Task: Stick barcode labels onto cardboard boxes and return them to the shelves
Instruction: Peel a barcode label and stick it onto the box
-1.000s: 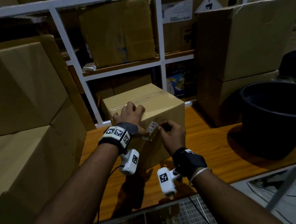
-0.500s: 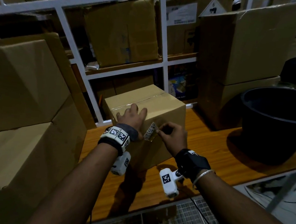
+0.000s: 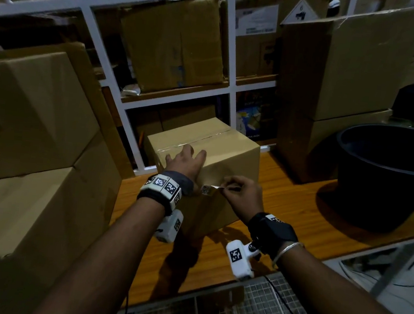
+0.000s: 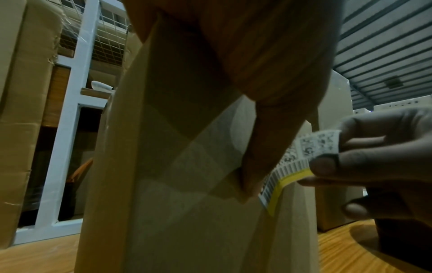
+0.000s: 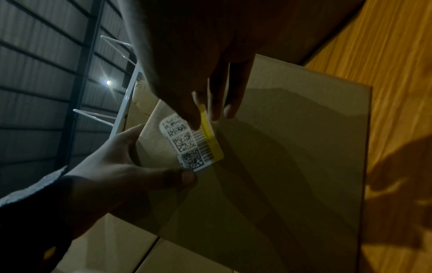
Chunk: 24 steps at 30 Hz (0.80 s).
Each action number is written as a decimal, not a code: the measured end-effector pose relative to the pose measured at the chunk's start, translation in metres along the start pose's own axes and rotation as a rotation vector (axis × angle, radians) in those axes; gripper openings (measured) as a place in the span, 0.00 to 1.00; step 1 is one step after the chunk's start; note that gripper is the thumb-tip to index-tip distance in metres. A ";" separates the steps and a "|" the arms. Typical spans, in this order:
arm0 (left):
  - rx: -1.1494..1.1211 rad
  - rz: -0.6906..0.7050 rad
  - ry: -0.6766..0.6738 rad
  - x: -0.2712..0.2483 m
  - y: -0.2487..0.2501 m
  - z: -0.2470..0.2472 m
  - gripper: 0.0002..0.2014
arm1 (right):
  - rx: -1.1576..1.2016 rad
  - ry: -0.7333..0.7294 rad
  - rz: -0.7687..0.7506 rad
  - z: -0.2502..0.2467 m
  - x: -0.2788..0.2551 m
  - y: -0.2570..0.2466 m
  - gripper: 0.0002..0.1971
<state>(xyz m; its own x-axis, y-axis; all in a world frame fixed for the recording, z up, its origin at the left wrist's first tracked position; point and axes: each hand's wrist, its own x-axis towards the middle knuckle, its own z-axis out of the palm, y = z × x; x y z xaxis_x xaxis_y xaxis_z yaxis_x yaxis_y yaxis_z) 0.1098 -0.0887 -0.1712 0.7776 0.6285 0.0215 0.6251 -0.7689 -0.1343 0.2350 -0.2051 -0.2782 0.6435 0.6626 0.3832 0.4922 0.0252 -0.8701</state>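
A taped cardboard box stands on the wooden table. My left hand lies flat over its top near edge, and its thumb presses the left end of a white barcode label against the front face. My right hand pinches the label's other end by its yellow strip. In the right wrist view the label lies partly on the box, between the left thumb and the right hand. The left wrist view shows the label curling off the box.
Large stacked boxes crowd the left side. A white shelf frame with more boxes stands behind. Tall boxes and a black tub stand to the right. A wire mesh basket sits below the table's near edge.
The label has swung from upright against the box front to stretched sideways between the two hands. The right hand drew a little to the right. The left hand stays on the box top.
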 end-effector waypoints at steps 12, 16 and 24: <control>0.014 0.025 0.029 -0.002 0.000 0.000 0.53 | 0.213 -0.097 0.081 -0.008 -0.012 -0.004 0.06; -0.017 0.026 0.017 0.000 -0.002 -0.001 0.54 | 0.286 -0.019 0.148 -0.015 -0.009 -0.007 0.09; -0.222 0.049 0.130 0.002 0.004 -0.009 0.41 | 0.267 -0.026 0.143 -0.033 -0.002 -0.011 0.02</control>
<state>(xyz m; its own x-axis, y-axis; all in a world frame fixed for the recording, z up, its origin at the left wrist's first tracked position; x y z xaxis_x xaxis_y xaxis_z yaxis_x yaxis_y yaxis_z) 0.1147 -0.0911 -0.1628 0.8004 0.5806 0.1491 0.5752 -0.8139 0.0819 0.2473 -0.2314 -0.2596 0.6783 0.6925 0.2459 0.2240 0.1238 -0.9667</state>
